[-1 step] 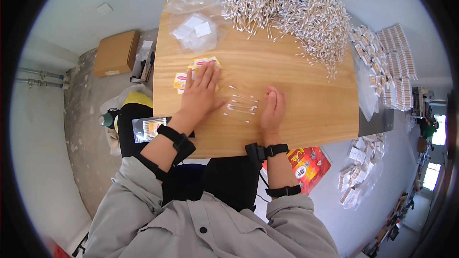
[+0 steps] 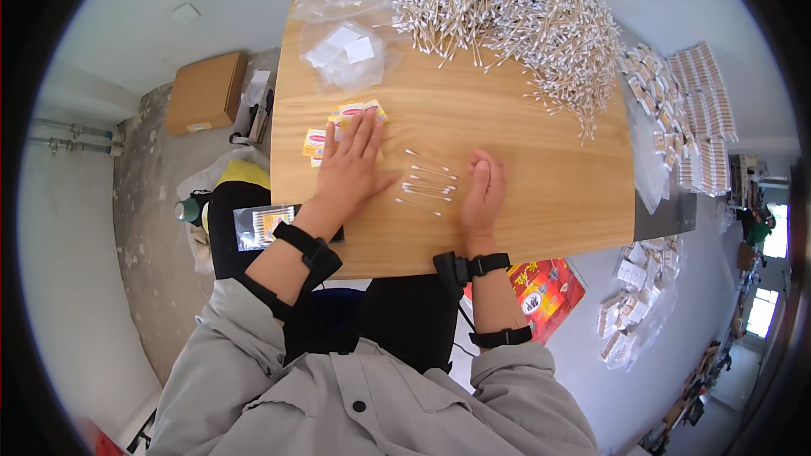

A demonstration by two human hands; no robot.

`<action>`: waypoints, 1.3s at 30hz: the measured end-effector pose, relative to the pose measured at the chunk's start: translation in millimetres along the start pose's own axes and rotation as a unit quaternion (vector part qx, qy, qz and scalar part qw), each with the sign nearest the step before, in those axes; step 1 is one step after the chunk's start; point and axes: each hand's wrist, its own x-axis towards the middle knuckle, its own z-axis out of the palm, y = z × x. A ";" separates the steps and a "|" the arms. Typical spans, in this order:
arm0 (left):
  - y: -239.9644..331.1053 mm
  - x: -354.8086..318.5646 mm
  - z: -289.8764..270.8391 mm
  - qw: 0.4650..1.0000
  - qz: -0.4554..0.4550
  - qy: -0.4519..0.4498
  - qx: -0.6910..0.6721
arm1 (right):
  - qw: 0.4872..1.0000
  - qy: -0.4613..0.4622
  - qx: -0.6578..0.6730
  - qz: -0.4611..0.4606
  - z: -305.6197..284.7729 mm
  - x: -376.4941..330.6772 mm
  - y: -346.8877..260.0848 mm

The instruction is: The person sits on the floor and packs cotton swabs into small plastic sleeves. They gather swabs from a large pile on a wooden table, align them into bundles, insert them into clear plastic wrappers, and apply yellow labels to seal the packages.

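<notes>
- The left hand (image 2: 351, 171) lies palm down near the left side of the wooden tabletop (image 2: 557, 194), its fingers slightly spread and laid flat over several yellow-and-white cards (image 2: 314, 142) rather than pinching them
- Those cards overlap in a loose group, showing beyond the fingertips and to the left of the fingers; what lies under the palm is hidden
- The right hand (image 2: 483, 194) rests on its side on the wood, thumb uppermost, fingers bent and pressed together; whether anything is pinched inside it, one cannot tell
- Between the two hands lies a small group of loose cotton swabs (image 2: 429, 188), most of them roughly side by side, with one set apart above the rest and another below, slanting toward the right hand
- The left thumb points toward these swabs and stops just short of their ends
- A large heap of swabs (image 2: 507, 4) covers the far edge of the table, well beyond both hands
- Left of the heap, a clear plastic bag (image 2: 351, 67) has white cards (image 2: 359, 51) on or in it
- Beside the left forearm, a clear packet (image 2: 245, 230) holds a row of swabs and a yellow card
- Right of the table stand stacked bundles of swabs (image 2: 705, 110)
- A brown cardboard box (image 2: 203, 95) sits on the floor at left
- Black straps (image 2: 505, 337) circle both forearms, below grey sleeves (image 2: 232, 325)
</notes>
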 end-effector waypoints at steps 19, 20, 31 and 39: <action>56.5 -21.5 3.8 0.988 0.070 -0.021 -0.136 | 0.963 0.051 0.224 0.141 14.1 -30.9 -18.9; 58.3 -23.4 2.9 0.987 0.070 -0.021 -0.140 | 0.963 0.052 0.227 0.137 14.9 -29.4 -19.3; 54.6 -51.3 -10.2 0.988 0.004 0.027 -0.154 | 0.933 0.001 0.318 0.168 24.8 -35.8 -28.5; 61.4 -50.7 7.1 0.989 0.034 -0.005 -0.141 | 0.931 0.011 0.330 0.158 42.6 -35.6 -33.0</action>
